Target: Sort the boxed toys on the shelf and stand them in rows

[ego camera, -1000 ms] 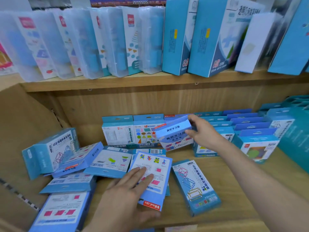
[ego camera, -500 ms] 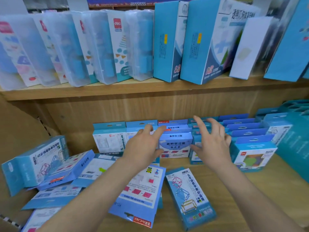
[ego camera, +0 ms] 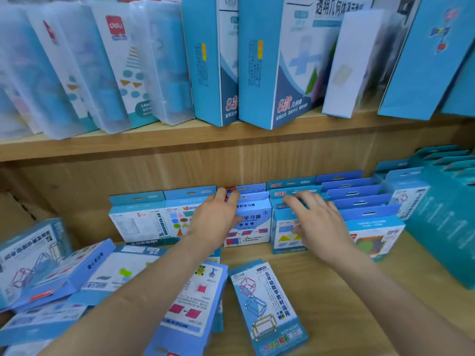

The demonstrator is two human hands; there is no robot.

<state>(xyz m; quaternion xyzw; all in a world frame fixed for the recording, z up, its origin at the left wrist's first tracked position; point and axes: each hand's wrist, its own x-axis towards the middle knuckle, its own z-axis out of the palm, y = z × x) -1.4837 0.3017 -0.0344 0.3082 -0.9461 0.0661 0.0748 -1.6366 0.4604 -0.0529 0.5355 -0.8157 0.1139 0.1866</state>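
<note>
Small blue-and-white toy boxes stand upright in rows at the back of the lower shelf (ego camera: 334,291). My left hand (ego camera: 216,217) rests with straight fingers on the top left of the upright box with red and blue shapes (ego camera: 253,227). My right hand (ego camera: 316,222) lies with spread fingers over the neighbouring upright box with triangles (ego camera: 284,236). Neither hand holds anything. More upright rows (ego camera: 359,199) run to the right. A box with frame drawings (ego camera: 267,304) lies flat in front, and another flat box (ego camera: 190,304) lies beside my left forearm.
A loose heap of toy boxes (ego camera: 33,260) is tumbled at the lower left. Two upright boxes (ego camera: 137,219) stand left of my hands. Tall teal boxes (ego camera: 447,227) fill the right side. The upper shelf (ego camera: 180,140) carries clear cases (ego camera: 77,73) and big blue boxes (ego camera: 270,60).
The box my right hand carried now stands upright in the row. My left hand has lifted off the flat box and both hands have reached the upright boxes.
</note>
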